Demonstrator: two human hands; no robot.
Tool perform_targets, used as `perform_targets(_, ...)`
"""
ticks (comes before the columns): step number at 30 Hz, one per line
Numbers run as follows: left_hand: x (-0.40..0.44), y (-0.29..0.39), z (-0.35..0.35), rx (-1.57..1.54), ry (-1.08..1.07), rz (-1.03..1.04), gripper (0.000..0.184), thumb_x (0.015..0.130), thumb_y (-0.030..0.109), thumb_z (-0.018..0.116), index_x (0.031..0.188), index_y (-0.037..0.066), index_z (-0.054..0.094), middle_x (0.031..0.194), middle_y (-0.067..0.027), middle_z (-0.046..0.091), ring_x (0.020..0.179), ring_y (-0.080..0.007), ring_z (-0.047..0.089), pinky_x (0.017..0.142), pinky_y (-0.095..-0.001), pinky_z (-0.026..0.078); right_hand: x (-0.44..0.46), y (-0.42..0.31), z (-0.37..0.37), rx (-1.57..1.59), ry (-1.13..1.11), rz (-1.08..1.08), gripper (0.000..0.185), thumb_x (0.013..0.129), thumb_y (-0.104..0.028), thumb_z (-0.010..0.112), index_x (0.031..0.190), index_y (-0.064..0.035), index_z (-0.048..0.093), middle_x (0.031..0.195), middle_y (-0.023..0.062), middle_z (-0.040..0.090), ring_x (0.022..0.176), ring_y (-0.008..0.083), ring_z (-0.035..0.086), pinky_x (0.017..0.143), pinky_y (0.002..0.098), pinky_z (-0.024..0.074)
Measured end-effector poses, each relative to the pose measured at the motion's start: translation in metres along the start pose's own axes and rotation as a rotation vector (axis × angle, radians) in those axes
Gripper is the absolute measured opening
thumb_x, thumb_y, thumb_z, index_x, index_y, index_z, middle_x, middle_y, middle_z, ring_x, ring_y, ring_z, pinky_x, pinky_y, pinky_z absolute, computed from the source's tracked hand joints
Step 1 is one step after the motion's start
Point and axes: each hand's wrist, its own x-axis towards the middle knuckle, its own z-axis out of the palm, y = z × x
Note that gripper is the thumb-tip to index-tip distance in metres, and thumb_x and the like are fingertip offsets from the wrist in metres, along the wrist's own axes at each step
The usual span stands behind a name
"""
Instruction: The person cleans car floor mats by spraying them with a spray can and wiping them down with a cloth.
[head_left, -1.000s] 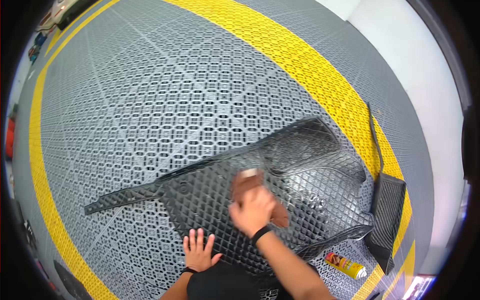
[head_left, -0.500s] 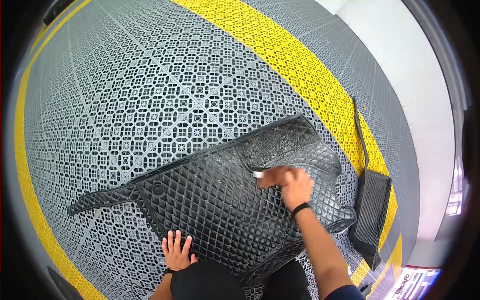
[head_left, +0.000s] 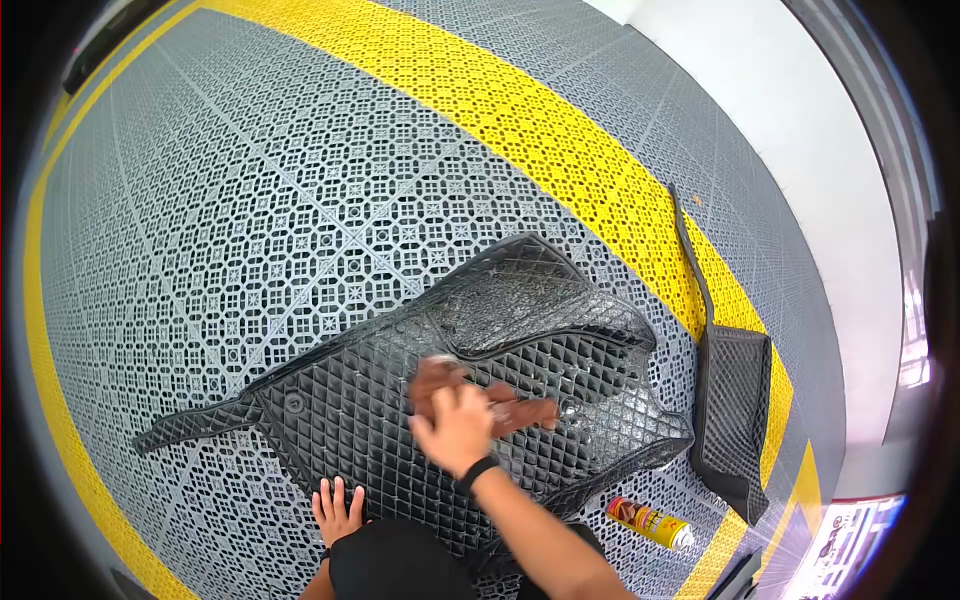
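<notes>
A black quilted car floor mat (head_left: pixel 350 400) lies on the floor in front of me, its right part shiny with whitish wet-looking streaks. My right hand (head_left: pixel 458 435), with a dark band at the wrist, presses a bunched brown cloth (head_left: pixel 522 413) onto the mat's middle. Folds of the cloth stick out on both sides of the fingers. At the mat's lower left edge, my left hand (head_left: pixel 338 512) rests flat with fingers spread. A yellow and red spray can (head_left: pixel 650 522) lies on its side by the mat's lower right.
Another black quilted mat piece (head_left: pixel 737 400) with a long thin strip lies at the right, partly over a yellow floor band (head_left: pixel 560 150). Grey perforated tiles (head_left: pixel 270 200) cover the floor. My dark-clothed knees (head_left: pixel 400 565) are at the bottom.
My right hand has moved left and toward me across the mat with the brown cloth. My left hand stays at the mat's edge. The view has shifted, showing the spray can.
</notes>
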Motion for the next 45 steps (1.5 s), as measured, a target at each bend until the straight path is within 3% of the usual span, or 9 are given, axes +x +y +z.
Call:
perform_targets(7, 0.001, -0.002, 0.006, 0.135, 0.033, 0.036, 0.067, 0.112, 0.063, 0.036, 0.165, 0.022, 0.044, 0.171, -0.0211, 0.040, 0.159, -0.0466, 0.035, 0.128, -0.0640, 0.023, 0.003, 0.011, 0.009, -0.086, -0.080, -0.315, 0.040, 0.090, -0.053, 0.073, 0.112, -0.0192, 0.072, 0.117, 0.0083, 0.061, 0.113, 0.0309, 0.060, 0.089, 0.0500, 0.0478)
perform_targets(12, 0.004, 0.003, -0.009, -0.031, 0.015, -0.007, 0.069, 0.112, 0.065, 0.036, 0.165, 0.023, 0.044, 0.172, -0.0206, 0.039, 0.159, -0.0466, 0.035, 0.127, -0.0640, 0.024, 0.036, 0.143, -0.058, -0.227, 0.062, -0.026, 0.027, 0.079, -0.033, 0.077, 0.096, -0.0124, 0.076, 0.113, 0.0120, 0.064, 0.113, 0.0341, 0.063, 0.091, 0.0522, 0.0545)
perform_targets(19, 0.000, 0.000, 0.006, -0.044, 0.063, -0.008, 0.064, 0.111, 0.062, 0.040, 0.162, 0.024, 0.048, 0.171, -0.0197, 0.040, 0.158, -0.0476, 0.036, 0.126, -0.0650, 0.024, 0.036, 0.316, -0.159, -0.251, 0.196, 0.493, 0.030, 0.088, -0.018, 0.072, 0.115, -0.0071, 0.076, 0.122, 0.0209, 0.068, 0.107, 0.0441, 0.071, 0.095, 0.0514, 0.0598)
perform_targets(23, 0.006, 0.003, -0.010, -0.087, 0.030, -0.016, 0.064, 0.110, 0.059, 0.045, 0.164, 0.023, 0.046, 0.171, -0.0207, 0.040, 0.158, -0.0482, 0.035, 0.126, -0.0661, 0.024, 0.016, 0.166, -0.178, -0.159, 0.127, 0.240, 0.026, 0.088, -0.018, 0.069, 0.103, 0.0030, 0.070, 0.116, 0.0267, 0.071, 0.102, 0.0446, 0.070, 0.089, 0.0513, 0.0584)
perform_targets(27, 0.005, 0.000, 0.008, 0.037, 0.110, 0.014, 0.065, 0.113, 0.060, 0.041, 0.166, 0.023, 0.043, 0.172, -0.0211, 0.038, 0.159, -0.0476, 0.035, 0.128, -0.0636, 0.024, -0.059, 0.048, -0.121, 0.465, -0.313, -0.114, 0.055, 0.083, -0.011, 0.072, 0.137, -0.0144, 0.061, 0.105, 0.0213, 0.072, 0.096, 0.0412, 0.075, 0.086, 0.0449, 0.0613)
perform_targets(33, 0.010, 0.001, -0.015, -0.048, 0.054, 0.039, 0.068, 0.113, 0.062, 0.039, 0.165, 0.018, 0.043, 0.172, -0.0237, 0.038, 0.159, -0.0495, 0.033, 0.128, -0.0646, 0.022, -0.198, 0.023, -0.027, -0.140, -0.749, -0.185, 0.054, 0.083, -0.030, 0.084, 0.133, -0.0269, 0.065, 0.144, 0.0149, 0.047, 0.137, 0.0401, 0.048, 0.103, 0.0677, 0.0442)
perform_targets(35, 0.010, 0.001, -0.012, -0.047, 0.065, 0.047, 0.069, 0.112, 0.062, 0.040, 0.164, 0.017, 0.044, 0.172, -0.0238, 0.037, 0.159, -0.0498, 0.033, 0.128, -0.0650, 0.021, -0.216, 0.022, -0.019, -0.185, -0.318, -0.243, 0.056, 0.079, -0.029, 0.088, 0.131, -0.0259, 0.066, 0.149, 0.0143, 0.045, 0.142, 0.0418, 0.042, 0.105, 0.0707, 0.0414)
perform_targets(40, 0.013, 0.002, -0.010, -0.049, 0.077, 0.048, 0.071, 0.111, 0.063, 0.041, 0.165, 0.017, 0.043, 0.173, -0.0240, 0.035, 0.160, -0.0497, 0.031, 0.128, -0.0656, 0.020, -0.197, 0.037, -0.013, 0.150, -0.376, -0.140, 0.048, 0.081, -0.021, 0.087, 0.122, -0.0137, 0.063, 0.152, 0.0166, 0.049, 0.132, 0.0393, 0.058, 0.105, 0.0483, 0.0521)
perform_targets(45, 0.008, -0.004, -0.008, -0.045, 0.050, 0.057, 0.070, 0.112, 0.064, 0.040, 0.165, 0.018, 0.044, 0.173, -0.0237, 0.035, 0.160, -0.0494, 0.031, 0.128, -0.0655, 0.019, -0.294, 0.036, 0.057, 0.389, -0.680, -0.136, 0.029, 0.095, -0.018, 0.070, 0.122, -0.0113, 0.064, 0.130, 0.0163, 0.061, 0.115, 0.0414, 0.067, 0.095, 0.0496, 0.0567)
